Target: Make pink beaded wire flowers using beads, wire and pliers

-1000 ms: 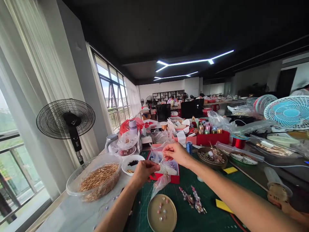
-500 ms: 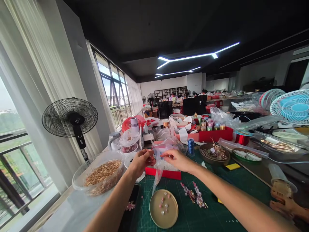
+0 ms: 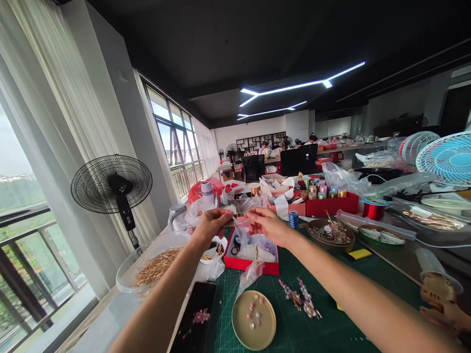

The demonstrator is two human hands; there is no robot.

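Observation:
My left hand (image 3: 212,226) is closed, thumb and fingertips pinched together. Facing it a short gap away, my right hand (image 3: 270,226) is pinched too. A faint thin line seems to run between the fingertips, too fine to name. Clear plastic shows just under my right fingertips; whether they grip it I cannot tell. Below the hands is a red box (image 3: 270,267) with beads and small bags inside. A clear plastic bag (image 3: 250,278) drapes over its front edge. Nearer me is a round tan dish (image 3: 253,340) holding several pink and clear beads.
Two beaded flower sprigs (image 3: 300,299) lie on the green cutting mat (image 3: 290,333). A dark phone (image 3: 195,316) is beside my left forearm. Left stands a clear tub (image 3: 127,274) of gold-coloured pieces. A blue thread spool (image 3: 293,220) and a brown bowl (image 3: 331,243) are at right.
Both hands have risen slightly and their fingertips have closed into pinches. The plastic bag that hung between them now lies lower, over the box's front edge. The view has shifted slightly.

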